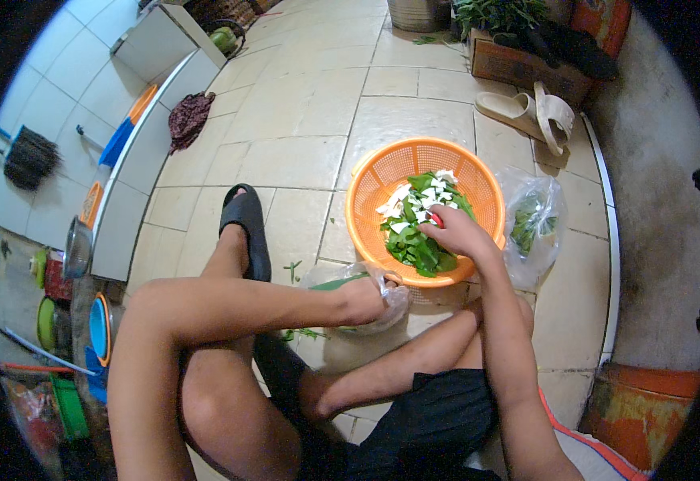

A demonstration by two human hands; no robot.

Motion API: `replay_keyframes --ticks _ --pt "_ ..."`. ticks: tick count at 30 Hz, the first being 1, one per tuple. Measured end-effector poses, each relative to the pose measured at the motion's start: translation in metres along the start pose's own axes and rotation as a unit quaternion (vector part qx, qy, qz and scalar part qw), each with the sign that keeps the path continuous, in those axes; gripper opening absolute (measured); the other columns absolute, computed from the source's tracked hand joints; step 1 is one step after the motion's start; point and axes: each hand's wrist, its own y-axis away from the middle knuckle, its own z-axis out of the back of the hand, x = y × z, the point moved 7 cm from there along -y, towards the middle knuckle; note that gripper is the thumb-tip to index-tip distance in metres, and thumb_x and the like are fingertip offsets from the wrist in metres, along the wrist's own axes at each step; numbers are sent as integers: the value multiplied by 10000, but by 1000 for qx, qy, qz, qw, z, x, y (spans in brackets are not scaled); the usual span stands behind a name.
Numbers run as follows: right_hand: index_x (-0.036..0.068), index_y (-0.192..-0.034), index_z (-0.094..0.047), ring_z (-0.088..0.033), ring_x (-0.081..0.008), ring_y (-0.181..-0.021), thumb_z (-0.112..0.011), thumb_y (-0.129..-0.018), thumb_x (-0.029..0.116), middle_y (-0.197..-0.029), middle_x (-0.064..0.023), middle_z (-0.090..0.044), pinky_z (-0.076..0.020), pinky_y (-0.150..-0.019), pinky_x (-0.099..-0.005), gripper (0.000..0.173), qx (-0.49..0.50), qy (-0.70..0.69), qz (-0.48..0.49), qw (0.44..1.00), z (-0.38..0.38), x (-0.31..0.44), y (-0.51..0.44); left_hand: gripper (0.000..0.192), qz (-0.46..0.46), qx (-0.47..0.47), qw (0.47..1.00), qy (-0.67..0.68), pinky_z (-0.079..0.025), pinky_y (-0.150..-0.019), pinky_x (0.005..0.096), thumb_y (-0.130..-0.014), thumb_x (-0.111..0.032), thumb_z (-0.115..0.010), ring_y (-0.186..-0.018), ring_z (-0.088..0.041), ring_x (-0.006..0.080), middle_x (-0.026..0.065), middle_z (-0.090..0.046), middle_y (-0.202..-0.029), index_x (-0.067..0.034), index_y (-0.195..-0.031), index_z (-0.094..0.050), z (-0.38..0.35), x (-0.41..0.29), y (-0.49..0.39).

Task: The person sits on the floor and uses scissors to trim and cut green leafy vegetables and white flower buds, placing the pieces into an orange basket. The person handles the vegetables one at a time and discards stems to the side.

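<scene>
An orange plastic colander basket (365,225) stands on the tiled floor before me. Inside it lie cut green leaves (422,255) with white pieces (399,198) scattered over them. My right hand (457,231) reaches over the basket's right side, down at the leaves. A small red object (436,220), perhaps a handle, shows between its fingers; the rest is hidden. Just below the basket's near rim, my left hand (365,302) grips a clear plastic bag (395,309). Something long and green (339,282) shows in this bag. The left fingertips are partly covered by plastic.
Another clear bag with greens (530,225) lies right of the basket. Beige slippers (527,114) sit by a cardboard box (524,63) topped with leafy greens. Stem scraps (293,270) litter the floor left of the bag. A low tiled ledge (124,186) runs along the left.
</scene>
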Motion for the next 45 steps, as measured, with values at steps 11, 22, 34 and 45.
replay_keyframes --ticks 11,22,34,45 --pt "-4 -1028 -595 -628 -369 -924 -625 -824 345 -982 -236 -646 -492 -821 -428 405 -26 -6 -9 1000 8 -6 1 374 133 296 853 408 -519 -697 292 -755 -163 -718 -805 -657 162 73 -698 -884 -7 -1085 -639 126 71 63" --pt "14 -1059 -598 -624 -343 -852 -629 -850 343 -944 -213 -642 -484 -766 -399 391 -12 -42 43 998 -3 22 6 273 119 217 844 476 -517 -728 257 -844 -115 -678 -825 -637 102 25 -682 -925 -26 -1094 -612 148 69 80" --pt "27 -925 -582 -556 -64 -635 -690 -845 297 -707 -8 -592 -445 -599 -208 302 -56 -488 57 869 5 76 17 299 165 -82 761 622 -561 -785 334 -883 -123 -645 -865 -674 187 98 -669 -976 -23 -1142 -535 168 101 55" --pt "-25 -942 -596 -629 -110 -715 -669 -815 114 -774 -66 -650 -501 -664 -239 201 -109 -500 70 856 12 66 16 372 211 64 808 546 -543 -774 327 -903 -200 -619 -945 -648 192 113 -664 -1038 -86 -1246 -528 158 87 65"
